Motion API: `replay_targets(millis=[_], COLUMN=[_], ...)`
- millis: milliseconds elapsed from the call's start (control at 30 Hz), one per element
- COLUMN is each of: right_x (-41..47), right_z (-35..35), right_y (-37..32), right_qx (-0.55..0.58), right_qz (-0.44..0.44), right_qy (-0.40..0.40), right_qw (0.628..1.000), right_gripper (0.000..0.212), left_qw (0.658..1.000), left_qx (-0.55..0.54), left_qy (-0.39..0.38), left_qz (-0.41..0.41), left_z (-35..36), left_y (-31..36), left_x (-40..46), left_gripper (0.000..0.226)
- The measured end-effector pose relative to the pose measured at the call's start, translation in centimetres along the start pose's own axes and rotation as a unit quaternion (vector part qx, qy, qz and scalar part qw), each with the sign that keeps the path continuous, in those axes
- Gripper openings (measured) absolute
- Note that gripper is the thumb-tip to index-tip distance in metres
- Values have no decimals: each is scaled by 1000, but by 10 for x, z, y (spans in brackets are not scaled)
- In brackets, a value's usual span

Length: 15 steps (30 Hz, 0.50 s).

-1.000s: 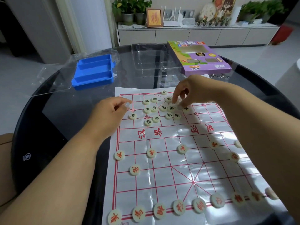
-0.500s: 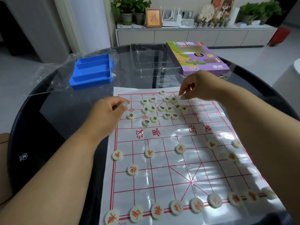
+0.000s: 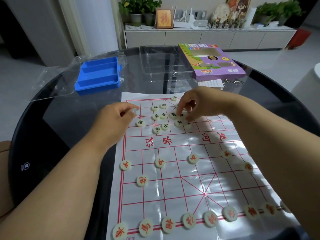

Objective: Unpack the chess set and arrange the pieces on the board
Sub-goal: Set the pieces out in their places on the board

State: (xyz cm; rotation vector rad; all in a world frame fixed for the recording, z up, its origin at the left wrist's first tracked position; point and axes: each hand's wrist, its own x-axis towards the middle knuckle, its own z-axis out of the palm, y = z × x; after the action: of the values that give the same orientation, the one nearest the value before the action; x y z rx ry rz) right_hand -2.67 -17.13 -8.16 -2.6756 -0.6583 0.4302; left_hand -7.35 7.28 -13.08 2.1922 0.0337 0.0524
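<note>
The right hand point(image 3: 199, 104) dips curled fingertips into the black-marked pieces point(image 3: 163, 116) heaped at the board point(image 3: 195, 172)'s far end, seemingly picking one, while the left hand point(image 3: 115, 118) pinches something small beside it.

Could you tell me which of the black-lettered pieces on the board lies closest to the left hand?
The black-lettered piece at the left edge of the cluster, just below the left hand's fingertips. The others sit further right, toward the right hand.
</note>
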Motion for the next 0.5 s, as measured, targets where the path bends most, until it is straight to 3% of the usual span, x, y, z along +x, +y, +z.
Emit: replay_targets(millis=[167, 333, 400, 500], right_x=[4, 8, 9, 13], right_z=[18, 26, 17, -6], right_y=[-19, -26, -16, 14], right_qx=[-17, -39, -16, 120], right_qz=[-44, -67, -55, 42], right_qy=[16, 30, 87, 218], right_qw=[999, 997, 995, 968], right_gripper=[28, 18, 15, 16], left_qw=[1000, 1000, 1000, 1000], left_qx=[-15, -22, -22, -13], left_qy=[5, 1, -3, -3], left_qz=[-1, -2, -4, -4], left_z=[0, 0, 0, 0], left_y=[0, 0, -1, -1], left_x=[-1, -1, 0, 1], left_gripper=[25, 23, 22, 24])
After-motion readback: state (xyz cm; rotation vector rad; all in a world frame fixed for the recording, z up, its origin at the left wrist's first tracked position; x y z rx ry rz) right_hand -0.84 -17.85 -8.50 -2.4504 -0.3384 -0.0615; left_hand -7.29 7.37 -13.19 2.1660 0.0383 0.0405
